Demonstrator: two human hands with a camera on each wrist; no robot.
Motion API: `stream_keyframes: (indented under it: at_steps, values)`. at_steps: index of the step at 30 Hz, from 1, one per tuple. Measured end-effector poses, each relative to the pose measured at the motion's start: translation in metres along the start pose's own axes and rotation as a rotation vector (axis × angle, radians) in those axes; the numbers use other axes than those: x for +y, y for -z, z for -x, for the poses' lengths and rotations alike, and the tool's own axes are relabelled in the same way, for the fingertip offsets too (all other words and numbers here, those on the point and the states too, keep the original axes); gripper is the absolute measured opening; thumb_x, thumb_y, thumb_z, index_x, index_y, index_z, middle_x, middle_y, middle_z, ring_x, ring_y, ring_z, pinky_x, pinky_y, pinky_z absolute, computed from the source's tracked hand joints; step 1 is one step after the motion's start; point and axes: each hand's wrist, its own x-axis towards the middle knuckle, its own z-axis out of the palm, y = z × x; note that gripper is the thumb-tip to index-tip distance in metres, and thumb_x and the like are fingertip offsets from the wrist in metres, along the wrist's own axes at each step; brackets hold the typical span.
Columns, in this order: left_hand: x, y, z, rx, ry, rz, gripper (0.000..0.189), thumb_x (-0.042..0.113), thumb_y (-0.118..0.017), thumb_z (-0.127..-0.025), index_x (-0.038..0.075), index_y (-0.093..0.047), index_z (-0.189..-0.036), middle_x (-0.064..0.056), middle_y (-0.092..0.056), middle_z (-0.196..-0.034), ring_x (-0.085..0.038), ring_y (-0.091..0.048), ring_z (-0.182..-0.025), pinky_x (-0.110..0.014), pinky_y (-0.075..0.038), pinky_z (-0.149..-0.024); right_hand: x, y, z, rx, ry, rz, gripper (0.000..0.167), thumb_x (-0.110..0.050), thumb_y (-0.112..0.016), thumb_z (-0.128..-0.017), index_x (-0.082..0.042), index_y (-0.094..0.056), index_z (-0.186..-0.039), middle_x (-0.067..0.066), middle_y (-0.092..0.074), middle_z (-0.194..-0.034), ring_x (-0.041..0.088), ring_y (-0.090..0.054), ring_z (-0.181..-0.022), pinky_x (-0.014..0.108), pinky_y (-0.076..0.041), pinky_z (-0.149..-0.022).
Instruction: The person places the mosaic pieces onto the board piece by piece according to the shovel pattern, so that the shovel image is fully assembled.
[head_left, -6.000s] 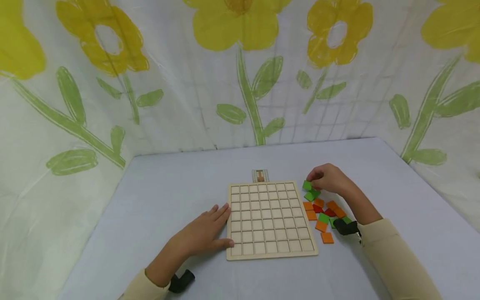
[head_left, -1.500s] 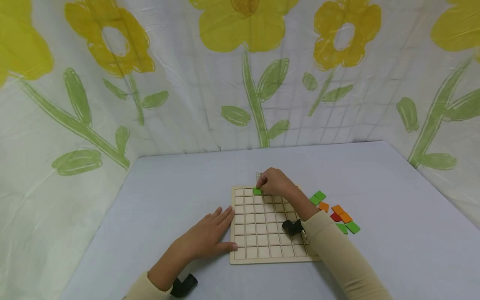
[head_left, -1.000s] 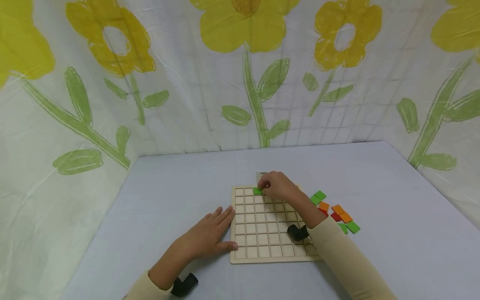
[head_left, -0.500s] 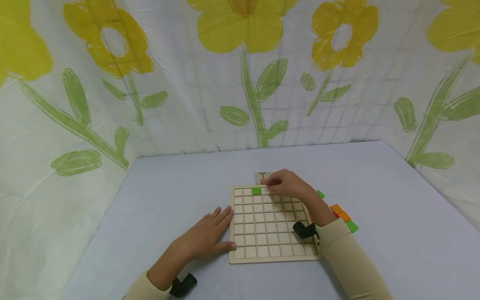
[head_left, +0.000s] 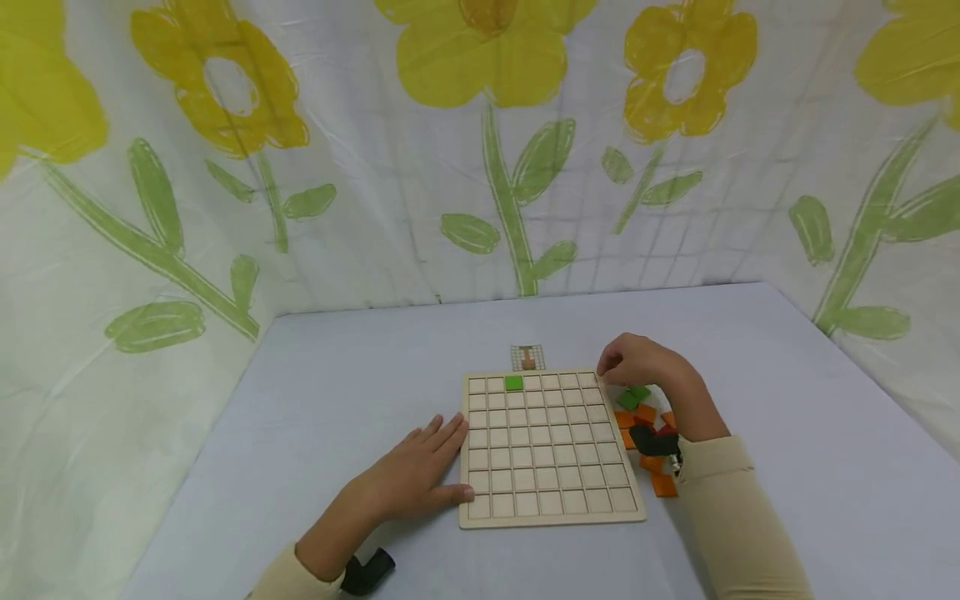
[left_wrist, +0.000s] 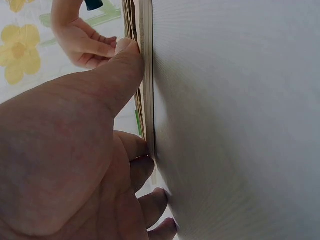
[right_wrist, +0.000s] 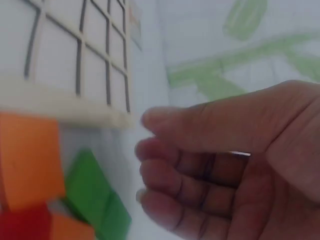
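Note:
A pale wooden board (head_left: 552,515) with a grid of square cells lies on the table. One green square tile (head_left: 513,383) sits in its far row, third cell from the left. My left hand (head_left: 408,473) rests at the board's left edge, fingers extended, the thumb touching the rim. Past the far right corner hovers my right hand (head_left: 648,364), its fingers loosely curled. In the right wrist view a gap shows between thumb (right_wrist: 175,125) and fingers, with nothing held. Below this hand lie loose green tiles (right_wrist: 87,182), orange tiles (right_wrist: 30,160) and a red tile (right_wrist: 25,225).
A small card (head_left: 528,358) with a gridded picture lies just beyond the board's far edge. More orange tiles (head_left: 663,485) lie along the board's right side, partly hidden by my right wrist and its black device (head_left: 651,442). A flowered curtain (head_left: 360,208) hangs behind the white table.
My right hand took a green tile from the pile, set it in the far row, let go, and has moved back right over the loose tiles. My left hand stays at the board's edge.

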Motion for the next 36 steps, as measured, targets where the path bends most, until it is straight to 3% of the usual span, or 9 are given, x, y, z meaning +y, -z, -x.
stream_keyframes:
  at_steps: [4, 9, 18, 25, 32, 36]
  values:
    - [0.0, 0.0, 0.0, -0.002, -0.004, 0.005, 0.091, 0.061, -0.055, -0.096, 0.002, -0.024, -0.159, -0.011, -0.02, -0.165, -0.039, -0.017, -0.15, -0.055, -0.024, -0.116, 0.012, 0.009, 0.009, -0.007, -0.091, 0.084, 0.017, -0.001, -0.061, -0.09, -0.001, -0.071, -0.104, 0.011, -0.063, -0.096, 0.023, -0.054, -0.074, 0.038, -0.049, -0.065]
    - [-0.001, 0.0, 0.0, -0.003, -0.006, 0.009, 0.091, 0.062, -0.054, -0.096, 0.003, -0.024, -0.159, -0.011, -0.019, -0.165, -0.039, -0.016, -0.15, -0.055, -0.024, -0.116, 0.02, 0.013, 0.015, -0.041, -0.225, 0.102, 0.02, 0.001, -0.066, -0.085, -0.004, -0.067, -0.104, 0.01, -0.055, -0.087, 0.023, -0.047, -0.069, 0.035, -0.043, -0.061]
    - [-0.002, -0.001, 0.001, -0.004, 0.001, 0.011, 0.092, 0.062, -0.054, -0.096, 0.003, -0.024, -0.159, -0.011, -0.019, -0.165, -0.038, -0.016, -0.15, -0.055, -0.023, -0.116, 0.028, 0.009, 0.012, -0.081, -0.217, 0.044, 0.022, 0.008, -0.064, -0.08, -0.004, -0.064, -0.098, 0.01, -0.053, -0.085, 0.023, -0.047, -0.07, 0.034, -0.042, -0.063]
    - [-0.002, 0.001, 0.002, 0.001, -0.013, 0.015, 0.09, 0.06, -0.055, -0.097, 0.002, -0.024, -0.159, -0.012, -0.019, -0.165, -0.039, -0.016, -0.15, -0.055, -0.023, -0.116, 0.033, 0.01, 0.013, -0.02, -0.181, 0.057, 0.006, 0.003, -0.069, -0.083, -0.002, -0.067, -0.086, 0.008, -0.059, -0.08, 0.022, -0.052, -0.069, 0.035, -0.047, -0.063]
    - [0.0, 0.001, 0.001, -0.002, -0.014, 0.005, 0.09, 0.061, -0.053, -0.097, 0.002, -0.024, -0.159, -0.011, -0.019, -0.165, -0.039, -0.017, -0.15, -0.055, -0.024, -0.116, 0.034, 0.012, 0.016, -0.074, -0.205, 0.033, 0.02, 0.008, -0.066, -0.079, -0.003, -0.065, -0.096, 0.011, -0.059, -0.089, 0.025, -0.054, -0.074, 0.037, -0.047, -0.067]
    - [0.0, 0.001, 0.0, -0.01, 0.004, -0.009, 0.091, 0.062, -0.052, -0.097, 0.004, -0.023, -0.159, -0.01, -0.019, -0.165, -0.037, -0.016, -0.15, -0.054, -0.023, -0.117, 0.034, 0.012, 0.018, -0.077, -0.219, 0.019, 0.017, 0.006, -0.07, -0.08, -0.002, -0.065, -0.094, 0.01, -0.059, -0.088, 0.025, -0.054, -0.075, 0.037, -0.048, -0.068]
